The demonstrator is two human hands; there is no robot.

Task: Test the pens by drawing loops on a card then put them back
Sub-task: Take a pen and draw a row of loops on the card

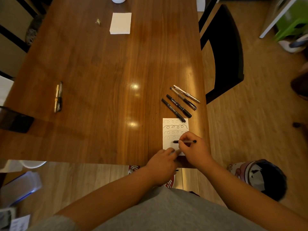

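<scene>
A white card (168, 142) with several rows of drawn loops lies near the table's front right edge. My right hand (193, 149) holds a black-tipped pen (185, 141) level over the card's lower part, tip pointing left. My left hand (162, 164) presses its fingers on the card's bottom edge. Just beyond the card, several pens (180, 103) lie side by side in a slanted row: two black markers, a clear-barrelled pen and a white pen. Two more pens (58, 97) lie together at the table's left side.
A stack of blank white cards (120, 23) sits at the far middle of the wooden table (100, 72), with a small scrap (98, 22) to its left. A black chair (223, 52) stands at the right. A dark object (15, 120) rests at the left edge.
</scene>
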